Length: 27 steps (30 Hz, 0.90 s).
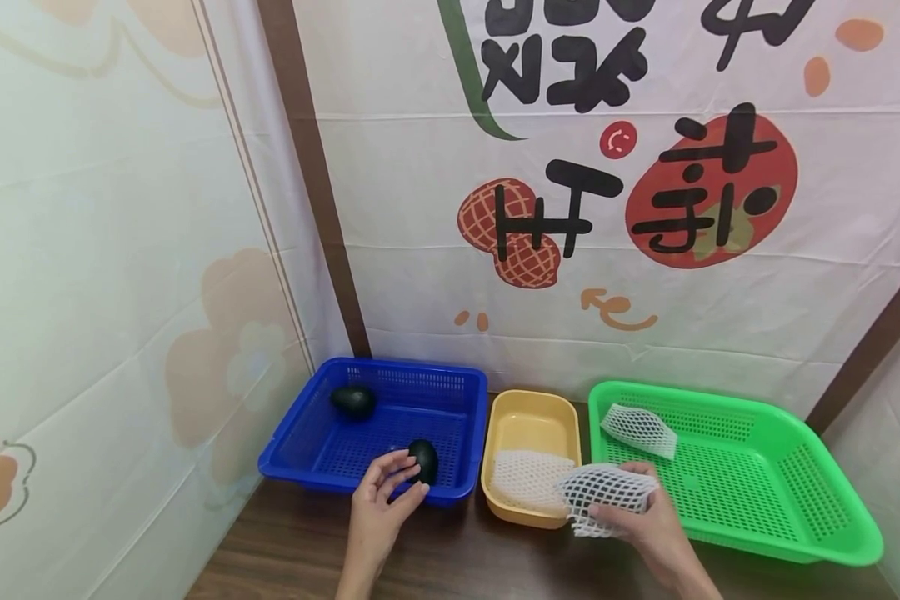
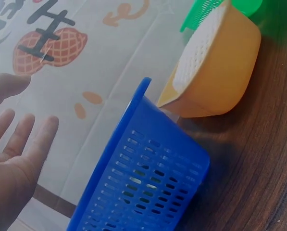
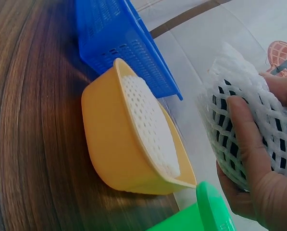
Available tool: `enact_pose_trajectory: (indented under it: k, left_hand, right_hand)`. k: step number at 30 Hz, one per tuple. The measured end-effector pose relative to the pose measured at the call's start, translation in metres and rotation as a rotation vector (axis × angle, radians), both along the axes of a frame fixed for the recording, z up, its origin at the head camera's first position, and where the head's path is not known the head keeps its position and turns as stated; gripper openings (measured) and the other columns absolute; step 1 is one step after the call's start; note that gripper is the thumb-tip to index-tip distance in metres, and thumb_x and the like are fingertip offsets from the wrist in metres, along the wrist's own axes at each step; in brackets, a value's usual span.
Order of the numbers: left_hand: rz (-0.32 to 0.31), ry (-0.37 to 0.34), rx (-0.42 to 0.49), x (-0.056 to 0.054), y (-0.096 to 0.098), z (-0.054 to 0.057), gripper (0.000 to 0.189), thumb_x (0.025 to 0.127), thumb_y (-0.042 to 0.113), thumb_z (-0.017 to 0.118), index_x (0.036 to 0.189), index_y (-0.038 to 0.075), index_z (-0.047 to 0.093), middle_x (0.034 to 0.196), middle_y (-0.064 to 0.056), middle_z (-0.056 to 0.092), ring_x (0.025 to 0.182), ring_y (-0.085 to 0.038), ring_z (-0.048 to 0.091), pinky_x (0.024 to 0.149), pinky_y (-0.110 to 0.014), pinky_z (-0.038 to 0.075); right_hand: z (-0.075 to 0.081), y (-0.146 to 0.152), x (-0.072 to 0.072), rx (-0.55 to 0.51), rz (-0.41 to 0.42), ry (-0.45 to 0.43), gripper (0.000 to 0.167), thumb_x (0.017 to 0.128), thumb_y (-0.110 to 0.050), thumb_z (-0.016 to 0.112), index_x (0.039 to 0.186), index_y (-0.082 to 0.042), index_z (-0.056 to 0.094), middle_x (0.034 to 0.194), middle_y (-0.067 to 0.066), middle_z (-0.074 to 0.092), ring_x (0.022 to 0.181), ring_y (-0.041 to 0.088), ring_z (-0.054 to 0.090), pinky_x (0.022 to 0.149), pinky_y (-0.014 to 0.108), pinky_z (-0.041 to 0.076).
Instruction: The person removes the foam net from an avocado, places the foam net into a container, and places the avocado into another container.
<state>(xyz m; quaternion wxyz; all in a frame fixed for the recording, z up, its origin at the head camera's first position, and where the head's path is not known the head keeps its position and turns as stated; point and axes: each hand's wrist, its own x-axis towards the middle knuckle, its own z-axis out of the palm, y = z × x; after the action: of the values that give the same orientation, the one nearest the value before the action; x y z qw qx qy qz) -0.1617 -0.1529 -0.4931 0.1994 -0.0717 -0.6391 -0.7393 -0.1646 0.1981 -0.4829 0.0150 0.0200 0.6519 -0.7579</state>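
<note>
My right hand grips a white foam net sleeve with a dark fruit inside, above the gap between the yellow bin and the green basket. My left hand is held over the near edge of the blue basket, fingers spread and apart; the left wrist view shows nothing in it. Just beyond its fingertips, a dark green avocado lies in that basket. Another avocado lies at the basket's back left. White foam nets lie in the yellow bin.
On the right stands the green basket, with one net-wrapped dark fruit at its back left. All three containers stand on a dark wooden table. A printed cloth hangs close behind them, another at the left.
</note>
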Motion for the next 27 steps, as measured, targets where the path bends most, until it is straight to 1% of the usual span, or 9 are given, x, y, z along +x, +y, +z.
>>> enact_pose_trajectory:
  k: [4,8,14,21,23,27]
  left_hand:
    - [-0.009,-0.005,-0.011,0.001,0.002,0.001,0.050,0.074,-0.013,0.076,0.119,-0.004,0.057,0.114,-0.019,0.059,0.103,-0.024,0.063,0.081,-0.034,0.057]
    - [-0.018,-0.019,-0.021,0.002,0.004,0.001,0.048,0.074,-0.011,0.077,0.118,-0.005,0.058,0.114,-0.019,0.059,0.103,-0.024,0.063,0.081,-0.034,0.057]
    - [-0.037,-0.026,-0.037,0.002,0.007,0.001,0.048,0.074,-0.011,0.077,0.118,-0.002,0.059,0.113,-0.018,0.059,0.103,-0.025,0.063,0.082,-0.035,0.056]
    - [-0.083,0.021,-0.029,0.003,0.014,-0.001,0.051,0.073,-0.015,0.076,0.119,-0.007,0.056,0.111,-0.026,0.058,0.100,-0.024,0.064,0.080,-0.036,0.057]
    - [-0.098,0.003,-0.036,0.004,0.017,-0.001,0.053,0.074,-0.013,0.076,0.121,-0.005,0.055,0.112,-0.025,0.058,0.101,-0.025,0.064,0.081,-0.036,0.057]
    - [-0.123,-0.061,-0.035,0.004,0.020,-0.001,0.055,0.075,-0.009,0.078,0.124,-0.001,0.054,0.115,-0.020,0.059,0.104,-0.033,0.062,0.082,-0.036,0.057]
  right_hand:
    - [-0.003,-0.005,0.002,-0.037,0.015,-0.004,0.068,0.071,0.018,0.072,0.123,-0.002,0.033,0.114,0.024,0.055,0.098,0.041,0.062,0.075,0.049,0.057]
    - [-0.004,-0.011,0.004,-0.065,0.019,-0.016,0.068,0.071,0.019,0.071,0.123,-0.002,0.032,0.114,0.024,0.056,0.098,0.041,0.062,0.075,0.050,0.056]
    - [-0.007,-0.017,0.007,-0.098,0.026,-0.032,0.069,0.071,0.018,0.071,0.124,-0.003,0.032,0.115,0.024,0.057,0.098,0.040,0.062,0.076,0.050,0.056]
    - [-0.010,-0.023,0.007,-0.133,0.040,-0.032,0.068,0.072,0.018,0.071,0.123,-0.004,0.032,0.119,0.026,0.053,0.101,0.044,0.060,0.077,0.051,0.056]
    - [-0.010,-0.024,0.007,-0.145,0.045,-0.041,0.067,0.073,0.017,0.071,0.123,-0.004,0.032,0.118,0.026,0.053,0.102,0.044,0.060,0.078,0.052,0.055]
    - [-0.012,-0.026,0.007,-0.153,0.038,-0.055,0.061,0.078,0.011,0.069,0.124,-0.006,0.033,0.117,0.023,0.055,0.100,0.043,0.061,0.079,0.053,0.055]
